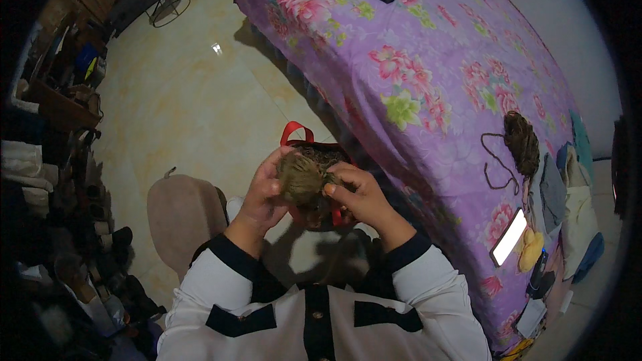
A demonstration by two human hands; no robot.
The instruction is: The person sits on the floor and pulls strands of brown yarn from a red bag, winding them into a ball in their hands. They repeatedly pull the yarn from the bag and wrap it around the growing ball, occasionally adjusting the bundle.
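My left hand [266,191] is wrapped around the left side of a ball of olive-brown yarn [301,178]. On the ball's right side, the fingertips of my right hand [362,194] pinch a small dark bit, seemingly yarn. Exactly what lies between those fingers is too blurred to tell. Below both hands stands a bag with red handles [296,130], partly hidden by them. Dark brown curly material, possibly yarn, shows in its mouth.
A bed with a purple floral sheet [351,75] runs along the right. On it lie a brown yarn skein [521,143] with a loose strand, a lit phone [509,237] and folded clothes [577,210]. A padded brown seat [183,215] stands left; shoes [118,238] line the far left.
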